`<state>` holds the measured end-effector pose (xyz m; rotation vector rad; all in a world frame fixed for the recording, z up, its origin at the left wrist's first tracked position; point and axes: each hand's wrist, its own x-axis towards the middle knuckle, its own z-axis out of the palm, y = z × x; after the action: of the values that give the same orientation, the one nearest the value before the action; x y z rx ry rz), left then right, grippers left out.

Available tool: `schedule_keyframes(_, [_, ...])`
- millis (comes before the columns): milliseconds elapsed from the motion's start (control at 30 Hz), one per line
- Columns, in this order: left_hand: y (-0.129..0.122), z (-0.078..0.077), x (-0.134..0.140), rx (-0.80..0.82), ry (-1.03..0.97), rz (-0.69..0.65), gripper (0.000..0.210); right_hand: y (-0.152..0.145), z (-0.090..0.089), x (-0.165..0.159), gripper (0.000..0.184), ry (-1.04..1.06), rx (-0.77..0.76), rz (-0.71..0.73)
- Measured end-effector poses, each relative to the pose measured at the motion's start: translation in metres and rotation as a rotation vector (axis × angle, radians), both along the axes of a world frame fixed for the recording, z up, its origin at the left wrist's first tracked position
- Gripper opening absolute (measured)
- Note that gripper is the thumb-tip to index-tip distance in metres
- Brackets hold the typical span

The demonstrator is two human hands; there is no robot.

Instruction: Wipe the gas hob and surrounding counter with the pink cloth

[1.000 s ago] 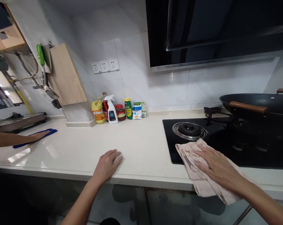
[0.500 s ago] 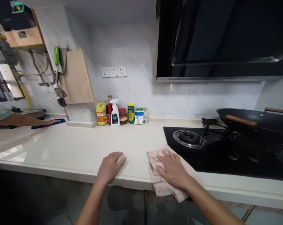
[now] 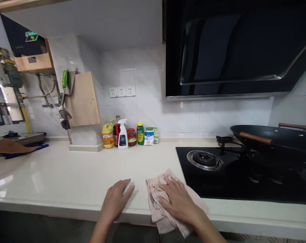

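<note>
A crumpled pale pink cloth [image 3: 155,202] lies on the white countertop [image 3: 79,175], left of the gas stove, and its lower end hangs over the front edge. My right hand [image 3: 179,200] presses down on this cloth and holds it against the counter, fingers slightly bent. To the left, my left hand [image 3: 116,199] rests at the counter's front part with its fingers stretched and the thumb apart. Nothing is in that hand, and a short gap separates it from the cloth.
A black gas stove [image 3: 239,182] with a wok [image 3: 289,141] is on the right under a range hood [image 3: 231,50]. Against the wall stand a spray bottle [image 3: 122,136], a yellow jug [image 3: 108,136] and several other containers. Another person's arm [image 3: 13,146] reaches over a blue cloth [image 3: 40,147] at far left.
My right hand has slid the pink cloth left, away from the stove and nearer my left hand. The other person's arm and blue cloth moved left. The view tilted upward.
</note>
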<state>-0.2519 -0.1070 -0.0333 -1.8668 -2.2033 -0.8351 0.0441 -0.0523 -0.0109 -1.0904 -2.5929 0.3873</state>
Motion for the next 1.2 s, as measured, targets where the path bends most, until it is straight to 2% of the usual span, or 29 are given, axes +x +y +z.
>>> schedule_keyframes(400, [-0.0006, 0.0025, 0.0003, -0.021, 0.034, 0.017, 0.049, 0.0000, -0.0012, 0.0010, 0.057, 0.015, -0.009, -0.006])
schedule_keyframes(1200, [-0.0012, 0.0045, 0.0031, -0.046, 0.112, 0.024, 0.044, 0.0004, -0.0059, 0.0025, 0.051, 0.037, 0.079, 0.013])
